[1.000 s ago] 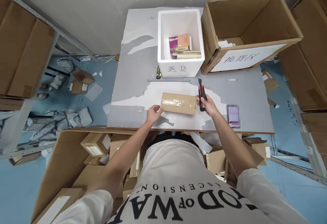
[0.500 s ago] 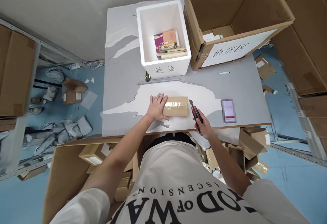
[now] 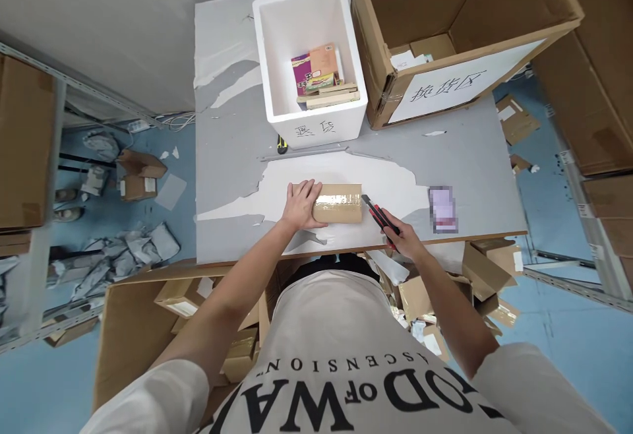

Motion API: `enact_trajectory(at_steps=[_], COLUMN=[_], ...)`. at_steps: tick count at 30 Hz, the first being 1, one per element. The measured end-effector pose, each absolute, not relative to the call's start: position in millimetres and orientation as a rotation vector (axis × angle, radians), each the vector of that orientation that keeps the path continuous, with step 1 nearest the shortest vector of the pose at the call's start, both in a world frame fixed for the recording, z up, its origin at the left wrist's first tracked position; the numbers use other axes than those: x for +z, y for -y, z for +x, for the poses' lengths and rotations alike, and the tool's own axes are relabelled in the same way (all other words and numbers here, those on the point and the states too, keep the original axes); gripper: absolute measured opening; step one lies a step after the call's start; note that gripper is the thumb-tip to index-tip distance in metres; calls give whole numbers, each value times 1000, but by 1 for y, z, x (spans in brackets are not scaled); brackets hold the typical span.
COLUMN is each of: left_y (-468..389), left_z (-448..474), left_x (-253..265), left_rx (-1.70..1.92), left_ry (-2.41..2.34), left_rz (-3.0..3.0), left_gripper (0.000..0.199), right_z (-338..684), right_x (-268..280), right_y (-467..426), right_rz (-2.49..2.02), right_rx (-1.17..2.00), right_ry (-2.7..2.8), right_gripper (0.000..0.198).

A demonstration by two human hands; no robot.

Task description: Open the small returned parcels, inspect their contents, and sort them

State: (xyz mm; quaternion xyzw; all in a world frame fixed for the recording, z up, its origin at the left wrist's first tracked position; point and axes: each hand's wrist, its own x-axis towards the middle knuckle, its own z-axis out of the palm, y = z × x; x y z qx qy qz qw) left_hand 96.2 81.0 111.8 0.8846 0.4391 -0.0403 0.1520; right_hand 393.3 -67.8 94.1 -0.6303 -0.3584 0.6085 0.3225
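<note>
The left hand (image 3: 299, 206) has shifted since a second ago from the near left corner of the taped parcel (image 3: 341, 204) onto its left end — grip spread wide, holding it between thumb and fingers. The right hand (image 3: 404, 239) has its grip closed around the red-and-black cutter (image 3: 383, 219) — tip beside the parcel's right end, contact unclear. The parcel lies on the counter (image 3: 232, 163), before the white foam box (image 3: 346, 128).
</note>
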Motion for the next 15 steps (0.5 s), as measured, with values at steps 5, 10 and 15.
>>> enact_trajectory(at_steps=[5, 10, 15], left_y=[-82, -82, -82], left_z=[96, 96, 97], left_x=[108, 109, 109], left_rx=[-85, -61, -54], left_ry=[-1268, -1276, -1290], left_rz=[2527, 2526, 2515], left_gripper=[119, 117, 117], right_z=[401, 403, 396], right_x=[110, 118, 112], right_y=[67, 75, 94], right_rz=[-1682, -1654, -1641], right_rx=[1686, 1724, 1774], right_ry=[1059, 1057, 1062], right_gripper=[66, 70, 70])
